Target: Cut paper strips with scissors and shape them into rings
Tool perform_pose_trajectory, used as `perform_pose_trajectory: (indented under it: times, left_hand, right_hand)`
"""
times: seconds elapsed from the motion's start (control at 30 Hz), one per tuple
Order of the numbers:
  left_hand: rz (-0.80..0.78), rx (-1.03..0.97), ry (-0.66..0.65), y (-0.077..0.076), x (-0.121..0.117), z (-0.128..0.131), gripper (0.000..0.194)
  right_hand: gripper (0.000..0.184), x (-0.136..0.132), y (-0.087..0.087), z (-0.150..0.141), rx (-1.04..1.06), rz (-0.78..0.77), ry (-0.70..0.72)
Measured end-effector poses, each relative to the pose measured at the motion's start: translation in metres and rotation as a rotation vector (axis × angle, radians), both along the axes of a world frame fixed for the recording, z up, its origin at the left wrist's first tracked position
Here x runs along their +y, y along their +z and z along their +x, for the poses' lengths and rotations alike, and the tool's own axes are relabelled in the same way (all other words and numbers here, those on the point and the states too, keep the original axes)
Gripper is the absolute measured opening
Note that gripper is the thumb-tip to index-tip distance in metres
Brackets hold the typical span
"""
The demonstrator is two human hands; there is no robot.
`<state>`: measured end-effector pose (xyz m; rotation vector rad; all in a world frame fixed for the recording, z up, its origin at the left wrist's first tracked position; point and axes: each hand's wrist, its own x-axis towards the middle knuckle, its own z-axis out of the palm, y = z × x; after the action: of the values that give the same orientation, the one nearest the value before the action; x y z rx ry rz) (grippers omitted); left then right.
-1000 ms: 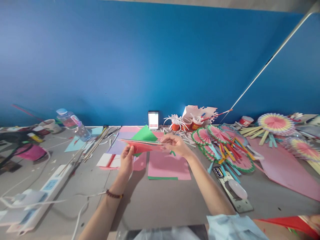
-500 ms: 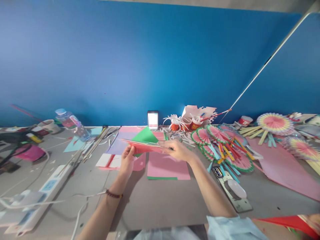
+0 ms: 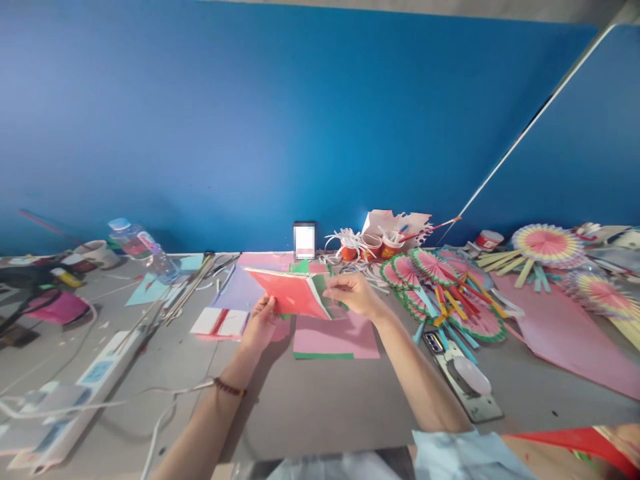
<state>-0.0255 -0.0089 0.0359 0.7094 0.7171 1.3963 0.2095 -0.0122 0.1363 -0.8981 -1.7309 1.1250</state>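
My left hand (image 3: 259, 323) is closed on the left side of a stack of coloured paper (image 3: 290, 292), thumb in front. The stack is held in the air, tilted so that its red face shows, with pale and green edges along its right side. My right hand (image 3: 353, 293) is at that right side, fingers pinched at the edge of green paper (image 3: 319, 288). Below the stack, pink paper (image 3: 335, 339) with a green strip along its near edge lies on the table. Purple paper (image 3: 234, 285) lies behind and to the left.
A phone (image 3: 463, 380) with a round attachment lies right of my forearm. Several pleated paper fans (image 3: 453, 287) are piled at the right. Red paper cups (image 3: 371, 247) stand against the blue wall. A power strip (image 3: 95, 387) with cables, and a leaning plastic bottle (image 3: 145, 248), are at left.
The paper stack has turned from nearly edge-on to showing its red face. The green sheet that stood up behind it has dropped mostly out of sight. My right hand has shifted slightly.
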Motion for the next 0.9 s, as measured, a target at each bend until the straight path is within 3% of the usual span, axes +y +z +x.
perform_pose_trajectory:
  times: [0.1,0.23,0.33,0.43,0.8,0.9]
  left_hand:
    - [0.013,-0.008,-0.020,-0.004,0.001,0.000,0.024]
    - [0.014,-0.014,-0.009,-0.004,0.002,-0.001,0.027]
    - [0.011,-0.019,0.005,-0.004,0.003,-0.002,0.024]
    - [0.010,-0.001,0.011,-0.005,0.003,-0.002,0.022]
    - [-0.036,-0.022,0.113,-0.008,0.007,-0.006,0.021]
    - [-0.042,-0.007,0.136,-0.004,0.006,-0.004,0.024]
  right_hand:
    - [0.026,-0.003,0.001,-0.002,0.042,0.034,-0.002]
    - [0.011,-0.015,0.008,-0.010,-0.037,0.305,-0.166]
    - [0.013,-0.021,0.010,-0.015,-0.146,0.416,-0.209]
    - [0.015,-0.022,0.011,-0.016,-0.144,0.395,-0.240]
    - [0.020,-0.013,0.015,-0.006,-0.192,0.335,-0.046]
    - [0.022,-0.010,0.010,-0.006,-0.220,0.329,-0.082]
